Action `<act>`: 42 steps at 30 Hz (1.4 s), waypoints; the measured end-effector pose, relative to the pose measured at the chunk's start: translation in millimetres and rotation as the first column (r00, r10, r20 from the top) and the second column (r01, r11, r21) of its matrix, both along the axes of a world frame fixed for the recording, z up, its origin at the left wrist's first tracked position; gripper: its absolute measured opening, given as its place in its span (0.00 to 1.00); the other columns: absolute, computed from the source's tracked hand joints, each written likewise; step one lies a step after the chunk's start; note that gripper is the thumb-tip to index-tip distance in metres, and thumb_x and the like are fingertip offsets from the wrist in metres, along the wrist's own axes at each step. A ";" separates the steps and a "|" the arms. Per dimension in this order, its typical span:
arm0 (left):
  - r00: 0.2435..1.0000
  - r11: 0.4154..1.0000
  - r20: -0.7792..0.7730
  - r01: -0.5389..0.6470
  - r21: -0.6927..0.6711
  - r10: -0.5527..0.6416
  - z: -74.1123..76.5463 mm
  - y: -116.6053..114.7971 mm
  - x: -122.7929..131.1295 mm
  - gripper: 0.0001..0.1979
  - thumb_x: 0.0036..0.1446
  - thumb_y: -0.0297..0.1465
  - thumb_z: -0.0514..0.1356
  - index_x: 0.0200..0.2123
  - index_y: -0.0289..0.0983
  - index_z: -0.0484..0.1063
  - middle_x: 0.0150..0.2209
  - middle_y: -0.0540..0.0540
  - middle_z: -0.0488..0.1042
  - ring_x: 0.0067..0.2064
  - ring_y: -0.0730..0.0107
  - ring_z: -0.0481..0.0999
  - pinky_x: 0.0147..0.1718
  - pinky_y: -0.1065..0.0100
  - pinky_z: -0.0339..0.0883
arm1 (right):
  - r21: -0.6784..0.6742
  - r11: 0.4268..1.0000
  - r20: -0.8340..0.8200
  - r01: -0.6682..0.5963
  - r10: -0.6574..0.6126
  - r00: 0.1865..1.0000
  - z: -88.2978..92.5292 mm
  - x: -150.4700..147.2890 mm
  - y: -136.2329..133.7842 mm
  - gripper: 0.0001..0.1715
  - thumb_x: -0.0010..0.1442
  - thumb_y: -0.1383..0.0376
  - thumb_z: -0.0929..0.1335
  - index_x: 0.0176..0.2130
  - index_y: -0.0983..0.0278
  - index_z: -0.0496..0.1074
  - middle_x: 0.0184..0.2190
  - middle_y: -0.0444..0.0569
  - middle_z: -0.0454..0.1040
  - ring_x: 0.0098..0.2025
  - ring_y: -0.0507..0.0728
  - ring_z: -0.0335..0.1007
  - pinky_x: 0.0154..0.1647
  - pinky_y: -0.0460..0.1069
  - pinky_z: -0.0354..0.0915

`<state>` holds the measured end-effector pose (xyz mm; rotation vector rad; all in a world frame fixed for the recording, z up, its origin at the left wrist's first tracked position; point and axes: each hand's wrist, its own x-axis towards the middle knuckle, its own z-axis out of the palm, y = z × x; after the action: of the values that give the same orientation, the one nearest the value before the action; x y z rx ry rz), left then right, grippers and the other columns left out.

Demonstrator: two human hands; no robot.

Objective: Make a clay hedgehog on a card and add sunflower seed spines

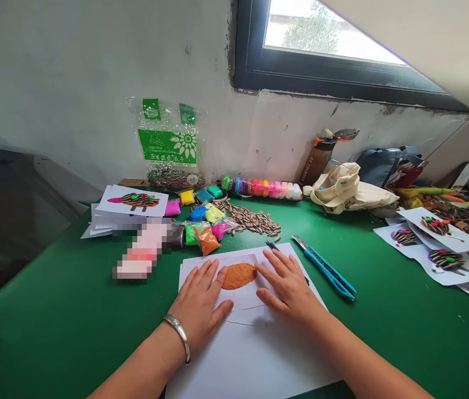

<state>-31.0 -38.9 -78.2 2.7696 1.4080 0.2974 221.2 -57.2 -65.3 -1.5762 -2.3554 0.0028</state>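
A flat orange clay oval lies on a white sheet of paper on the green table. My left hand, with a silver bracelet on the wrist, lies flat on the paper, fingers stretched out and touching the oval's left edge. My right hand also rests flat on the paper, fingers spread, fingertips at the oval's right edge. Neither hand holds anything.
A blue utility knife lies right of the paper. Behind it are sunflower seeds, small bags of coloured clay, a seed bag, a bottle and a cloth bag. Finished seed pictures lie at the right, a paper stack at the left.
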 end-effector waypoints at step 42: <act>1.000 0.996 0.001 -0.015 -0.090 0.015 10.0 -0.6 1.3 0.33 0.62 0.46 0.49 0.63 0.32 0.54 0.64 0.38 0.55 0.65 0.53 0.54 0.61 0.50 0.51 | -0.188 0.980 -0.021 -0.070 0.067 0.998 18.1 -40.2 18.0 0.27 0.63 0.46 0.58 0.57 0.53 0.65 0.63 0.49 0.58 0.65 0.68 0.45 0.61 0.73 0.40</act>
<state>-29.6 -39.5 -68.2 2.6880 1.4058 0.2310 180.9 -39.2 -47.2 -1.5700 -2.4586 0.2595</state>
